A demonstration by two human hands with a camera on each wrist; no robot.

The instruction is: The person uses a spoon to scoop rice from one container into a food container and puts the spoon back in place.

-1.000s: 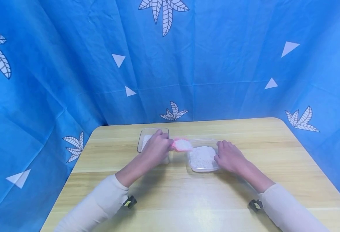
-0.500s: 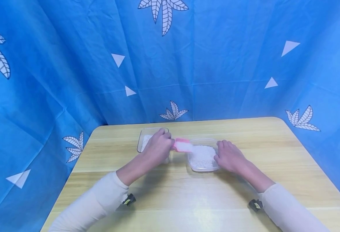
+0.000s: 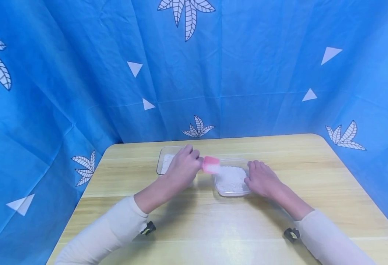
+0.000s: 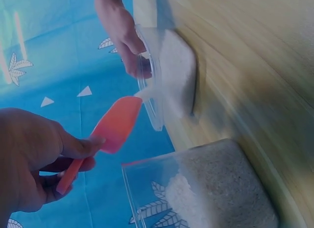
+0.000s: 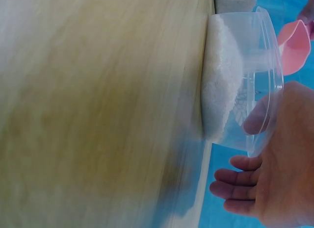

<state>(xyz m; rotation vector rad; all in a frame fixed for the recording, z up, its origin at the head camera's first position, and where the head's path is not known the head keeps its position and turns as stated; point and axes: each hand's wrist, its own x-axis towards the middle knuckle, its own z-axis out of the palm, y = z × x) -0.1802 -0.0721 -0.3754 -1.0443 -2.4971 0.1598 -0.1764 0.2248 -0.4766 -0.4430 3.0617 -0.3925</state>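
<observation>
So, there's a blue curtain (image 3: 263,66) behind the clear tub (image 3: 232,194) and a wooden table (image 3: 214,235) under it. A second container (image 3: 174,149) sits just left of the tub. The right hand (image 3: 263,178) grips the tub's right rim, thumb inside; the left hand (image 3: 184,162) pinches a pink scoop (image 4: 120,122) tilted by the tub's left rim, white grains (image 4: 145,94) spilling in.

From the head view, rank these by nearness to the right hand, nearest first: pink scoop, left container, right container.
1. Right container: right hand at its rim.
2. Pink scoop: in the left hand.
3. Left container: farthest left.
</observation>
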